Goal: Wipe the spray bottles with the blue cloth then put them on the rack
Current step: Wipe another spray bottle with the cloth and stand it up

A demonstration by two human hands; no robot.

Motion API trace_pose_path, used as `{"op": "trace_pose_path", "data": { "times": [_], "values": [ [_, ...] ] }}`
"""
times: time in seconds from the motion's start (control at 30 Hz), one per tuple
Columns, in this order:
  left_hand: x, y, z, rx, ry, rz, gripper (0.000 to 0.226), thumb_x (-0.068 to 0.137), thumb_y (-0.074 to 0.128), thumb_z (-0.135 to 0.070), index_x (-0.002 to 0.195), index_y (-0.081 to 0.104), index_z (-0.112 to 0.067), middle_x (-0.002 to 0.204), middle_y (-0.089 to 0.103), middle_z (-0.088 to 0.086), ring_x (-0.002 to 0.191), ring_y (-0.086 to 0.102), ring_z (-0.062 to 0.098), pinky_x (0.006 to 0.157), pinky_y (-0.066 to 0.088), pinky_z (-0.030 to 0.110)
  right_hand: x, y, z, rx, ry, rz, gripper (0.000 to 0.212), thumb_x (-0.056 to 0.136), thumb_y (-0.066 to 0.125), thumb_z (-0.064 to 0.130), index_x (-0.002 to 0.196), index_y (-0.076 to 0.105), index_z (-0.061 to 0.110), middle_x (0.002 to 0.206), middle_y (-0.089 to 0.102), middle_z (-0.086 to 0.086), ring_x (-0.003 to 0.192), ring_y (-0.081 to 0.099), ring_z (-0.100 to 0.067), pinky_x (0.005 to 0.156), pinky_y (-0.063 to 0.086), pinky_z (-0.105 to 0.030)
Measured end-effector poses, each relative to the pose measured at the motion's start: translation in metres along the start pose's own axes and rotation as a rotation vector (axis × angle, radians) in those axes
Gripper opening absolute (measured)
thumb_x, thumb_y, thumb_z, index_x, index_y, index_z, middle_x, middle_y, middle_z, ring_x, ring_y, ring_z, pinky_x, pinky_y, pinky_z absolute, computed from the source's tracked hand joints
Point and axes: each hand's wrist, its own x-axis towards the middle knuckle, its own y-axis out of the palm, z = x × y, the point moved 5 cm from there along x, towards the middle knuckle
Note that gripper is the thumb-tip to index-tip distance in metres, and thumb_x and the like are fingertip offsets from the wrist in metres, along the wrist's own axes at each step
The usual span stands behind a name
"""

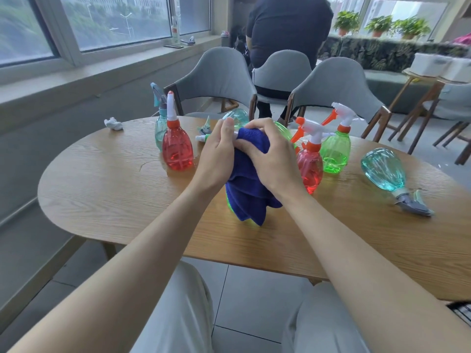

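Blue cloth covers a green bottle over the wooden table. My left hand grips its top and my right hand clutches the cloth. Grey chairs and windows stand beyond.

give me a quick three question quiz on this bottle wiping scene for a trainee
1. True or false: the teal spray bottle at the table's right end stands upright.
2. What does the right grip hold? A) blue cloth B) crumpled tissue C) red bottle
3. What colour is the wrapped bottle under that cloth?

Key: 1 false, it lies on its side; 2 A; 3 green.
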Motion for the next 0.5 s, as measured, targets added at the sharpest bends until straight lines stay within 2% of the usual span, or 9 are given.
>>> {"op": "trace_pose_path", "data": {
  "times": [0.07,0.17,0.23,0.33,0.4,0.5],
  "values": [
    [0.0,0.0,-0.001,-0.002,0.015,0.004,0.05,0.117,0.03,-0.041,0.097,0.054,-0.003,0.089,0.06,0.003,0.086,0.059,0.007,0.085,0.049,0.028,-0.006,0.001,-0.002,0.061,0.0,-0.02,0.021,0.101,0.071,0.034,0.118,0.066,0.024,0.107,0.07,0.017,0.099,0.065,0.0,0.087,0.05,-0.016],
    [-0.003,0.001,-0.004,-0.006,0.023,-0.009,0.043,0.118,0.03,-0.037,0.089,0.051,-0.013,0.082,0.057,-0.004,0.077,0.055,0.0,0.077,0.046,0.015,-0.01,0.001,-0.003,0.108,0.003,-0.02,0.019,0.104,0.066,0.027,0.122,0.065,0.02,0.111,0.069,0.015,0.103,0.065,-0.001,0.092,0.052,-0.02],
    [-0.005,0.001,-0.004,0.01,0.021,-0.018,0.043,0.118,0.029,-0.036,0.088,0.051,-0.015,0.083,0.056,-0.006,0.074,0.053,-0.005,0.075,0.044,0.009,-0.01,0.0,0.0,0.062,0.001,-0.024,0.02,0.103,0.067,0.03,0.121,0.064,0.021,0.109,0.068,0.014,0.1,0.065,-0.002,0.088,0.052,-0.02],
    [-0.003,0.0,-0.001,-0.004,-0.004,-0.017,0.047,0.118,0.029,-0.038,0.103,0.056,-0.003,0.09,0.058,-0.005,0.079,0.056,-0.004,0.084,0.046,0.017,-0.003,0.001,0.009,-0.126,-0.032,-0.011,0.027,0.099,0.071,0.044,0.114,0.064,0.023,0.104,0.068,0.013,0.093,0.063,-0.005,0.08,0.05,-0.019],
    [-0.002,-0.001,0.0,-0.015,-0.014,-0.01,0.047,0.118,0.028,-0.039,0.111,0.058,-0.003,0.093,0.06,-0.005,0.082,0.058,-0.002,0.087,0.048,0.022,0.0,0.003,0.012,-0.211,-0.069,-0.001,0.027,0.097,0.073,0.045,0.113,0.065,0.024,0.103,0.069,0.012,0.094,0.063,-0.008,0.082,0.05,-0.023],
    [-0.004,0.0,0.0,-0.007,0.002,0.008,0.043,0.118,0.027,-0.038,0.112,0.058,-0.008,0.095,0.06,-0.007,0.087,0.058,-0.005,0.09,0.048,0.022,-0.001,-0.001,0.004,-0.019,0.02,0.039,0.027,0.095,0.076,0.042,0.117,0.071,0.026,0.106,0.071,0.017,0.098,0.065,-0.001,0.087,0.05,-0.017]
  ]
}}
